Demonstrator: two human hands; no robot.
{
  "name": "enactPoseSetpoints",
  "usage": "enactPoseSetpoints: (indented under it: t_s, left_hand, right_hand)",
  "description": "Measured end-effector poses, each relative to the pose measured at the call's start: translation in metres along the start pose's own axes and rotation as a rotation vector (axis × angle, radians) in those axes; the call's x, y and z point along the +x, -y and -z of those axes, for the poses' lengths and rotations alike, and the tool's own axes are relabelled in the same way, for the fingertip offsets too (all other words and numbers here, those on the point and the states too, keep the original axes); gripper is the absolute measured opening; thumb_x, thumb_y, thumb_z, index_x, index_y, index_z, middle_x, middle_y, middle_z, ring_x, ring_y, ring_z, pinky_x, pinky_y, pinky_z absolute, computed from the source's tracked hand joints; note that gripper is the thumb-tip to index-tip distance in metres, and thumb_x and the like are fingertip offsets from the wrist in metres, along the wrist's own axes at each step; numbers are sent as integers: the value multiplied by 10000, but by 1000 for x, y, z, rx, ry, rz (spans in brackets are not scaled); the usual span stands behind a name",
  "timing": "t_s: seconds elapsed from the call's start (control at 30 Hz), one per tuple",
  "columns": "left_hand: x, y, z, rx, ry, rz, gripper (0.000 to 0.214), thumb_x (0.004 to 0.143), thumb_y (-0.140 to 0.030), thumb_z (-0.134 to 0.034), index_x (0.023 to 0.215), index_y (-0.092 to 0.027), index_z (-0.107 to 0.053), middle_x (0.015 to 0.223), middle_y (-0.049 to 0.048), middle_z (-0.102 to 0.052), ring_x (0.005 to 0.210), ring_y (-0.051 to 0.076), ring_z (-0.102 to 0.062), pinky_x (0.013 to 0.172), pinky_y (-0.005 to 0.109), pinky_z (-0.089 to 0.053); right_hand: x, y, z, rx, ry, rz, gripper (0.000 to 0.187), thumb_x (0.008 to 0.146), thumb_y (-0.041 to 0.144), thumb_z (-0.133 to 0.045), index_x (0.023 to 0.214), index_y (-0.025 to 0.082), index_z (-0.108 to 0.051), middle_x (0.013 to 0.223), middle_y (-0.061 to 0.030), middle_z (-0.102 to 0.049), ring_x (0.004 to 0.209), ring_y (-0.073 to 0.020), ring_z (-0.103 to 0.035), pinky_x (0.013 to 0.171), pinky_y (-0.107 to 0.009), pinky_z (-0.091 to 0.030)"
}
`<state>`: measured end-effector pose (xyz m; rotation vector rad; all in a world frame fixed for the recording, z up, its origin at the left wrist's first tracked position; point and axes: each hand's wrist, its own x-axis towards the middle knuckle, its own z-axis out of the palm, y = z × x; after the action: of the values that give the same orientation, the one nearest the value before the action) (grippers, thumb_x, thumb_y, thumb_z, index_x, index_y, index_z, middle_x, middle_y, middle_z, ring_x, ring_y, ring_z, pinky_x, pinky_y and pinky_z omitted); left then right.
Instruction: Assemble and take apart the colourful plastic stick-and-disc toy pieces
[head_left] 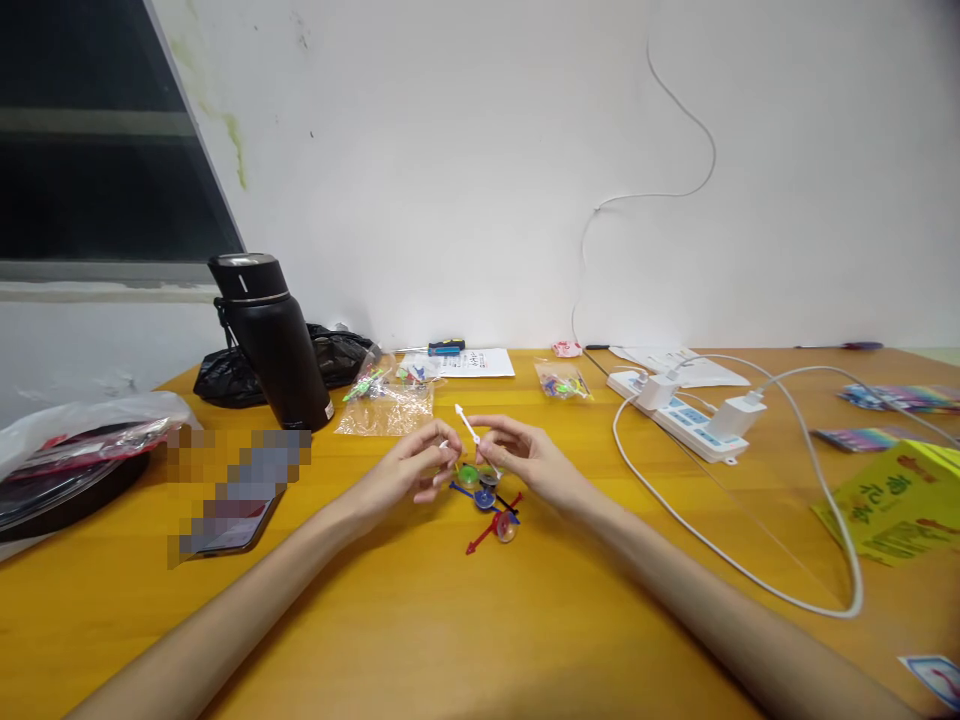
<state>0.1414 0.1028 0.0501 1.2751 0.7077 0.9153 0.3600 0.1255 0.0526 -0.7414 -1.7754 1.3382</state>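
Observation:
My right hand (531, 456) pinches a white plastic arrow (466, 422), its tip pointing up and to the left. Between the thumb and finger of my left hand (412, 464) is a small white piece (444, 444), mostly hidden, so its exact kind is unclear. The two hands are close together but apart. On the table just below them lie several small plastic arrows with round suction-cup-like discs: a green disc (468, 476), a blue one (484, 498) and a red arrow (480, 538) with a clear disc (506, 527).
A black bottle (274, 345) and a phone (240, 520) stand and lie left. Clear bags of coloured pieces (562, 381) (386, 400) lie behind the hands. At right are a white power strip (694, 425) with looping cables and a yellow packet (896, 500).

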Motion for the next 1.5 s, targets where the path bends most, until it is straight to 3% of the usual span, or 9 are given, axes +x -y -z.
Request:
enactPoseSetpoints:
  t_s: [0.17,0.4,0.6,0.77,0.97,1.13,1.27,1.37,1.5]
  left_hand:
    - [1,1,-3,-7,-46,-4,255,907,-431,-674,948,-207,-560,660,-74,-265,539,71,-211,471,187,-192]
    - [2,3,-1,96,-145,-57,302,907,-472,-672,884,-210,-524,625,-78,-278,518,68,-205,459,191,-195]
    - [1,-7,-1,-21,-295,-64,306,870,-388,-722,833,-209,-476,657,-81,-275,522,63,-182,449,166,-181]
    - [1,-7,1,-201,-272,-33,327,871,-363,-728,808,-206,-448,673,-81,-247,531,67,-187,441,154,-163]
    - [1,-5,0,-177,-260,-14,280,853,-380,-751,939,-191,-563,693,-79,-261,538,58,-219,435,134,-183]
    - [2,-3,3,-226,-231,28,259,866,-374,-717,1011,-196,-597,719,-71,-286,532,49,-252,425,137,-201]
    - [4,-1,7,-270,-200,59,206,881,-348,-676,995,-200,-588,723,-67,-303,524,47,-265,423,141,-212]
    - [4,0,8,-265,-197,61,200,883,-342,-666,1001,-200,-589,721,-65,-314,525,46,-277,427,139,-227]
    - [5,2,6,-275,-180,78,196,886,-342,-657,1001,-200,-584,710,-66,-317,517,46,-272,426,141,-229]
  right_hand:
    - [-3,1,-6,-181,-67,142,251,947,418,-650,1062,198,-680,971,-64,-723,910,-202,-676,839,-341,-509]
    - [-6,2,-10,-270,-52,145,234,968,397,-621,1088,203,-673,988,-61,-726,925,-200,-679,829,-334,-521]
    - [-3,0,-6,-331,-89,147,202,971,385,-614,1019,202,-685,958,-41,-719,890,-179,-664,803,-300,-509]
    - [-1,-2,-4,-254,-85,117,220,961,404,-623,966,194,-692,953,-40,-716,883,-178,-656,802,-292,-508]
    - [3,-10,1,-228,-146,90,238,937,415,-635,934,184,-692,925,-41,-707,877,-181,-653,795,-292,-501]
    - [12,-26,29,-385,-336,78,247,928,413,-594,923,182,-681,905,-47,-709,867,-195,-645,787,-299,-476]
    - [16,-44,69,-775,-525,-76,179,901,313,-549,888,180,-668,909,-54,-706,846,-199,-623,772,-295,-449]
    - [15,-53,93,-863,-587,-185,147,857,255,-553,820,165,-663,869,-78,-712,816,-216,-630,735,-298,-424]
    - [12,-56,104,-890,-638,-277,169,843,282,-555,790,168,-667,819,-81,-716,778,-227,-638,697,-296,-402]
